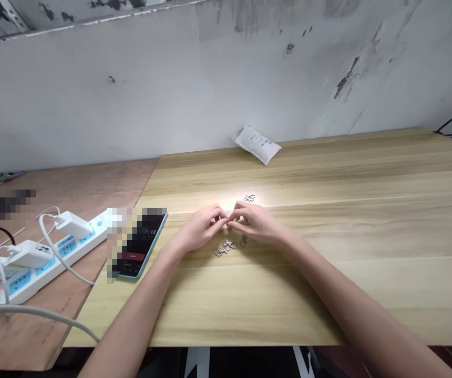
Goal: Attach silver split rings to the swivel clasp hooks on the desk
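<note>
My left hand (203,227) and my right hand (256,222) meet fingertip to fingertip above the wooden table. Both are closed in a pinch. A small metal piece (229,227) shows just under the fingertips; its shape is mostly hidden by them. Nearer to me lie silvery swivel clasps with rings (226,247), and another clasp (244,241) rests below my right hand. Beyond the right knuckles sits a little group of loose metal rings (249,198).
A phone (141,247) lies left of my left forearm. Further left, a white power strip (62,257) with plugged-in chargers and cables stands on a brown board (80,181). A white packet (256,144) lies at the table's back edge, by the wall (194,105).
</note>
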Motion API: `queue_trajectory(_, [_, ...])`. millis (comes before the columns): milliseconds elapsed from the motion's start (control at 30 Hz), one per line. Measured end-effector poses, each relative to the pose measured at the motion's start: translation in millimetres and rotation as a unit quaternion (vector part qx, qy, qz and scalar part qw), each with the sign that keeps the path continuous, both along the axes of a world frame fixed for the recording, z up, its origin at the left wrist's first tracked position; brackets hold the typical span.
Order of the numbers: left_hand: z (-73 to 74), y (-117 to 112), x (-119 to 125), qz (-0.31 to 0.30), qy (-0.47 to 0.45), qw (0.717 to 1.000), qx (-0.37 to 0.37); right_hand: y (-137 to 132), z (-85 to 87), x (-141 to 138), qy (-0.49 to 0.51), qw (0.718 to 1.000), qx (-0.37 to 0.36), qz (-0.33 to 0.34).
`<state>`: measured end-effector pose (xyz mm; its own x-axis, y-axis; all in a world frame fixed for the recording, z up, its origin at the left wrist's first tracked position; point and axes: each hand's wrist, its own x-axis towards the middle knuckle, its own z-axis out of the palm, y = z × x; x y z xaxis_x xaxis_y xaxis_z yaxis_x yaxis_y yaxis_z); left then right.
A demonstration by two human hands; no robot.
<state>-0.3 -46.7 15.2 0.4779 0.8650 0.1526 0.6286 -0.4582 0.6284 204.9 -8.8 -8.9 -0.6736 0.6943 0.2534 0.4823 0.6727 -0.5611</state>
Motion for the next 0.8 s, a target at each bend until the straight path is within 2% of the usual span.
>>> queue_trajectory(233, [6.1,-0.2,4.3,0.046,-0.061,0.996,-0.050,-2.3,2.6,-2.7,0.077,0.996,-0.045,-0.005])
queue_trajectory(333, [6.4,0.2,5.5,0.059,-0.099,0.991,-0.066,-4.2,4.2,-2.9,0.083,0.991,-0.099,-0.015])
queue_trajectory(400, [6.1,0.9,5.7,0.063,-0.119,0.987,-0.084,-5.1,4.5,-4.0,0.076,0.991,-0.107,-0.016])
queue_trajectory(600, [1.2,5.1,1.9,0.082,-0.168,0.973,-0.133,-2.2,1.1,-4.5,0.032,0.999,-0.003,-0.034])
queue_trajectory(800, [-0.8,5.9,3.3,0.094,-0.201,0.964,-0.147,-3.0,-2.3,-6.0,0.033,0.998,0.045,-0.035])
